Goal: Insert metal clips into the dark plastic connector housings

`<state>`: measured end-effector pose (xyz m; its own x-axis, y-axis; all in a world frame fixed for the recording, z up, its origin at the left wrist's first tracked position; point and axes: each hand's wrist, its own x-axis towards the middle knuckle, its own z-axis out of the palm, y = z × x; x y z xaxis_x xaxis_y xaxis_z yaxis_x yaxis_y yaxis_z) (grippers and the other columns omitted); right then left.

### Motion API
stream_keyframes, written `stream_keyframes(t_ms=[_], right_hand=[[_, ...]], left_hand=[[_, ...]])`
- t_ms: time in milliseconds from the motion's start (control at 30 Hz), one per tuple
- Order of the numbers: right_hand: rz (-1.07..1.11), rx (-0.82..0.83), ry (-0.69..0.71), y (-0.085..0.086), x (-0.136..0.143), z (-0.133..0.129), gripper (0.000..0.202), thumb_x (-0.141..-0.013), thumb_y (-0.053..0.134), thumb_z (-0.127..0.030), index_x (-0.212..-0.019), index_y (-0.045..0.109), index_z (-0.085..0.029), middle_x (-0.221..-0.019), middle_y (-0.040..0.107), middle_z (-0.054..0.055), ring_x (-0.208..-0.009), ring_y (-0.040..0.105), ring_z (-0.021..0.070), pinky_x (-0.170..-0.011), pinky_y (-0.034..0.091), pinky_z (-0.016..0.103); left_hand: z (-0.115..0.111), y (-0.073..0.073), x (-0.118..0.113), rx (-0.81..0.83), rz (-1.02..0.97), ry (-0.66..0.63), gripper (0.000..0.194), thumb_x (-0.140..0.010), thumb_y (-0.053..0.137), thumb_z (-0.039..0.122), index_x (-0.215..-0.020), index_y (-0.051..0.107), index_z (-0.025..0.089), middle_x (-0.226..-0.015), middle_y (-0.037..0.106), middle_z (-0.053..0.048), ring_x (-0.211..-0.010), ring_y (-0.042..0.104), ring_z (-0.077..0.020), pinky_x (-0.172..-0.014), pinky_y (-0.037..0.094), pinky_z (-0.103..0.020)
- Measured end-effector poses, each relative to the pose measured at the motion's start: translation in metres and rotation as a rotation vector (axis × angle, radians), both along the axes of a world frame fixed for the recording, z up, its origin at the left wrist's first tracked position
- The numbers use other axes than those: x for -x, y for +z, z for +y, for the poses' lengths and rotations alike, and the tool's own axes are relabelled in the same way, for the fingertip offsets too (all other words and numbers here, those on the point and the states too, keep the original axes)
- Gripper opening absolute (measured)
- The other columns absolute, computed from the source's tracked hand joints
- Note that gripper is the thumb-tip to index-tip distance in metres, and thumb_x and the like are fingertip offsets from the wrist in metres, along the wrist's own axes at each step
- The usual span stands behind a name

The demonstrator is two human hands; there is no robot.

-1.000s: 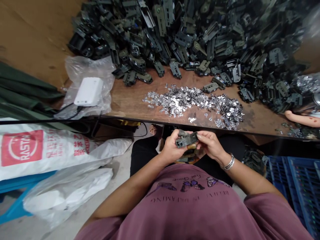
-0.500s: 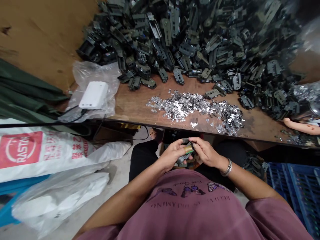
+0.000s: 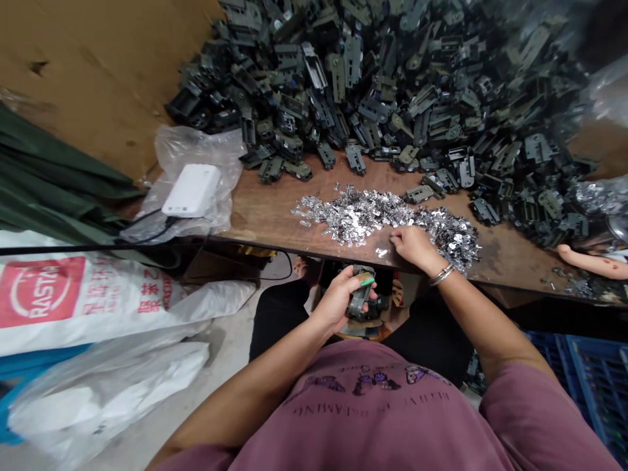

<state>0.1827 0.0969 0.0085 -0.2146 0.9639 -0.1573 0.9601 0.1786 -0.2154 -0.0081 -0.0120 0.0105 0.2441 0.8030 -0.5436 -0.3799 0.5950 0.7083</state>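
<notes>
The left grip is closed around one dark part, held in front of the bench, with a green piece showing beside the thumb. Ahead and to the right of it, the right grip has its fingertips drawn together at the near side of a spread of shiny metal pieces; whether they pinch one cannot be told. Work on the held part seems unfinished, though whether it already carries a metal piece is hidden. Plenty of pieces lie loose beside the right grip, and beyond them rises a heap of dark parts; how many are done is unclear.
</notes>
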Motion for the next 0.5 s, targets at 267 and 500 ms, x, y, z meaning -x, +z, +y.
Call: stream_keyframes(t_ms=[267, 500], right_hand=[[-0.049, -0.123, 0.018, -0.004, -0.019, -0.020, 0.026, -0.095, 0.048, -0.028, -0.095, 0.071, -0.017, -0.097, 0.072, 0.011, -0.086, 0.066, 0.0207, -0.073, 0.042, 0.027], [0.215, -0.271, 0.063, -0.004, -0.001, -0.043, 0.013, -0.086, 0.054, -0.019, -0.076, 0.062, -0.016, -0.077, 0.066, 0.007, -0.070, 0.060, 0.0173, -0.067, 0.044, 0.027]], left_hand=[[0.000, -0.001, -0.003, -0.014, 0.029, -0.016, 0.032, -0.062, 0.067, 0.028, -0.091, 0.056, 0.018, -0.081, 0.064, -0.001, -0.062, 0.061, -0.0134, -0.044, 0.045, -0.020], [0.004, 0.000, -0.008, -0.104, 0.061, 0.030, 0.037, -0.062, 0.065, 0.021, -0.098, 0.060, 0.019, -0.091, 0.069, -0.004, -0.080, 0.063, -0.0170, -0.073, 0.050, -0.029]])
